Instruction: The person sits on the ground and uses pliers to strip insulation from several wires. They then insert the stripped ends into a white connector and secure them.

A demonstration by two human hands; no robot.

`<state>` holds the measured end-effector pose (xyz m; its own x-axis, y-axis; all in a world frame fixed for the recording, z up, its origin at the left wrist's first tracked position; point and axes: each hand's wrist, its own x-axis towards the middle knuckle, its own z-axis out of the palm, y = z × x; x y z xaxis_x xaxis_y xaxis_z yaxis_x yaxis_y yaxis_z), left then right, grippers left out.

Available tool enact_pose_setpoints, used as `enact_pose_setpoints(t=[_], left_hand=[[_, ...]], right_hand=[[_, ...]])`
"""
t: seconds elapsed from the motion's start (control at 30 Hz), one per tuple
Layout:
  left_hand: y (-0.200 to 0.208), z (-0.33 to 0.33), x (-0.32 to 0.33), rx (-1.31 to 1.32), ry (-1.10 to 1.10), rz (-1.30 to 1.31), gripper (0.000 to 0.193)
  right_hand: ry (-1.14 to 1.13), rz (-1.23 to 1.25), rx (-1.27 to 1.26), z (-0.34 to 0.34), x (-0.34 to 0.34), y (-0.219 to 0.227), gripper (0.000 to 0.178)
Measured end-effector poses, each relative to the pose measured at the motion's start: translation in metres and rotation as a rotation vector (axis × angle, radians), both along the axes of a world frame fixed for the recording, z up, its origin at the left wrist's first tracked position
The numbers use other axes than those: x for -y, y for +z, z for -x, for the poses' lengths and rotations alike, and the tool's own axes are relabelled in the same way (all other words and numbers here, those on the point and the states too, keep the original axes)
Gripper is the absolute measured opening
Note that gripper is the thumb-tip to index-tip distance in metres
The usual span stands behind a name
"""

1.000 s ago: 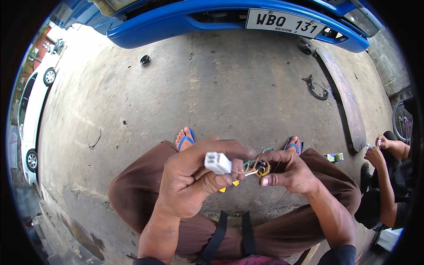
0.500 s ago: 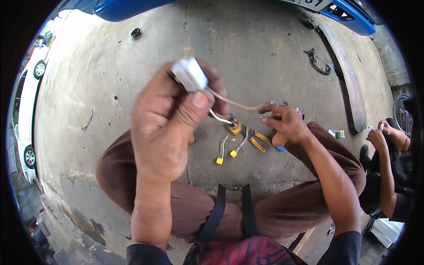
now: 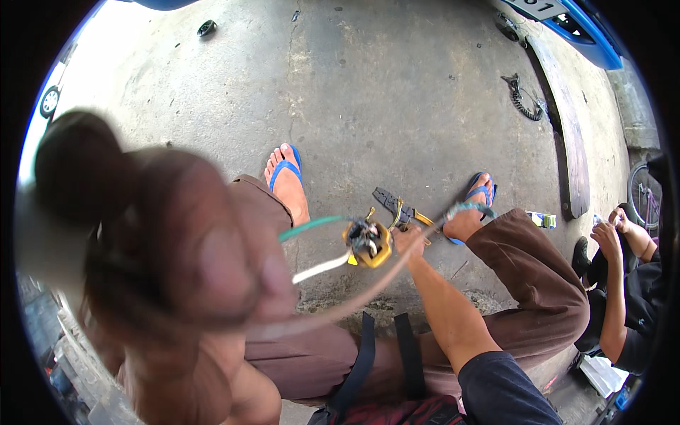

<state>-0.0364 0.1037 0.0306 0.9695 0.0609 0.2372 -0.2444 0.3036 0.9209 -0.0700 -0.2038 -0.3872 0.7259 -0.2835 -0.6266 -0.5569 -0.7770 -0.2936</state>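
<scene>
My left hand [image 3: 198,248] is large and blurred close in front, its fingers closed on a pale connector, a whitish smear at the far left. From this hand run a green wire [image 3: 315,225], a white wire [image 3: 322,268] and a pinkish-brown wire [image 3: 386,280] with a greenish frayed end. The green and white wires meet a yellow plug-like piece [image 3: 370,243] with a dark, wire-filled middle, hanging in the air. Behind it my right hand [image 3: 409,241] reaches to the floor, fingers curled beside yellow-handled pliers [image 3: 388,201] and short yellow wires [image 3: 399,210]. What its fingertips hold is hidden.
My feet in blue flip-flops [image 3: 286,173] flank the pliers. A wooden plank [image 3: 567,142] and black coiled cable [image 3: 520,99] lie to the right. Another person's hands [image 3: 610,230] are at the far right. A small box [image 3: 542,219] stands near my right knee.
My left hand has come much closer and further left, with the connector and wires in it. My right hand has let go of the wire end and moved down to the pliers.
</scene>
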Motion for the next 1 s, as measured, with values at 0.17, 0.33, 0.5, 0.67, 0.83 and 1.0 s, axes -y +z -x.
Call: enact_pose_setpoints(t=[0.17,0.33,0.5,0.67,0.83,1.0], left_hand=[[0.003,0.004,0.010,-0.070,0.167,0.011,0.032],[0.008,-0.003,0.021,-0.158,0.118,0.032,0.044],[0.013,-0.008,0.031,-0.116,0.052,0.136,0.063],[0.016,-0.007,0.021,-0.024,-0.069,0.294,0.065],[0.047,-0.003,0.011,0.128,-0.134,0.482,0.056],[0.064,0.028,-0.018,0.134,-0.215,0.610,0.055]], right_hand=[[-0.150,-0.044,-0.044,-0.009,-0.002,0.001,0.043],[-0.134,-0.096,-0.046,-0.004,-0.009,-0.011,0.036],[-0.122,-0.474,-0.013,-0.029,-0.003,0.015,0.022],[-0.030,-0.855,0.036,-0.099,-0.005,0.126,0.022],[0.140,-1.005,0.006,-0.132,-0.040,0.288,0.015],[0.261,-1.448,-0.088,-0.090,-0.066,0.404,0.011]])
